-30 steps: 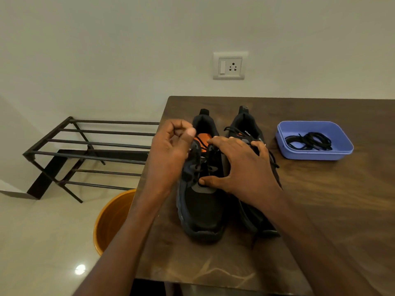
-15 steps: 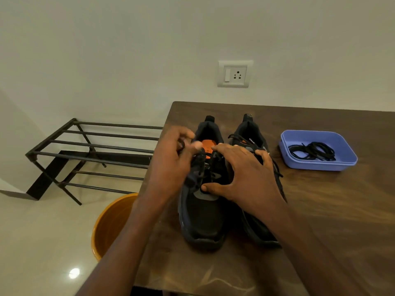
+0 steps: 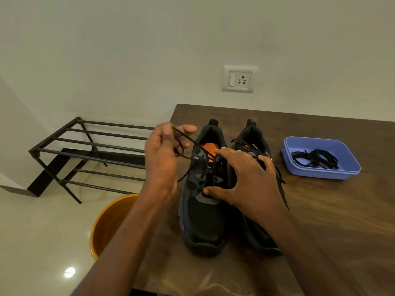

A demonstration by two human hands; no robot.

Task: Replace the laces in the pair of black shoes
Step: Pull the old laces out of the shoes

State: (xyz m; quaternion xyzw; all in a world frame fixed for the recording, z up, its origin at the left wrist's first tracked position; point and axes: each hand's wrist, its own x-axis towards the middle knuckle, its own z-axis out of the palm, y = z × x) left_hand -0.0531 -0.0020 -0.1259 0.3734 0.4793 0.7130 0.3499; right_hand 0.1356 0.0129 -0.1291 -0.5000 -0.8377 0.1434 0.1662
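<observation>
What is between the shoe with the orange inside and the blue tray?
In the head view, the other black shoe, with the right hand resting across it, then bare brown wooden table before the blue plastic tray.

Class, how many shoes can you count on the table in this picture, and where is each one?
2. The left shoe sits under both hands; the right shoe stands beside it, nearer the blue tray. None seems hidden.

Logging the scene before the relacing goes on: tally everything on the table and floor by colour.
Black: 4 - left shoe, right shoe, spare laces, shoe rack
Blue: 1 - tray
Orange: 1 - bucket
Brown: 1 - table
Total: 7
</observation>
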